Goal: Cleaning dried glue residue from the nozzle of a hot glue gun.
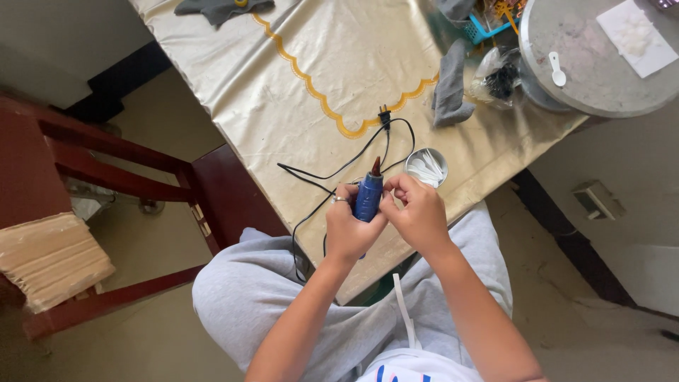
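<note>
Nearest the camera: grey sweatpants over the lap [283,297], with a white drawstring [404,311] hanging between the knees.

Both hands are raised just over the near edge of the counter [283,106], which is covered by a glossy cream cloth with an orange scalloped border. The left hand [348,228] is wrapped around the body of a blue, pistol-shaped hot glue gun with a dark reddish nozzle [368,194]; a ring shows on one finger. The right hand [419,212] has its fingers curled against the right side of the gun, pinching at it near the upper body. The gun stands roughly upright, nozzle pointing away from the person, held between the two hands.

A thin black power cord [332,173] runs from the gun, loops across the cloth near the counter's near edge, and ends in an unplugged black plug [384,113] lying on the scalloped border.

Just beside the right hand, on the counter, is a small round metal tin holding white pieces [426,167].

Further along: a crumpled grey cloth [450,88], a clear plastic bag with dark contents [497,74], and a blue plastic basket [488,25] at the far right edge. A round grey tabletop [587,64] stands beyond the right corner, carrying a white spoon [556,68].

Left of the counter is a dark red wooden chair [106,163].
</note>
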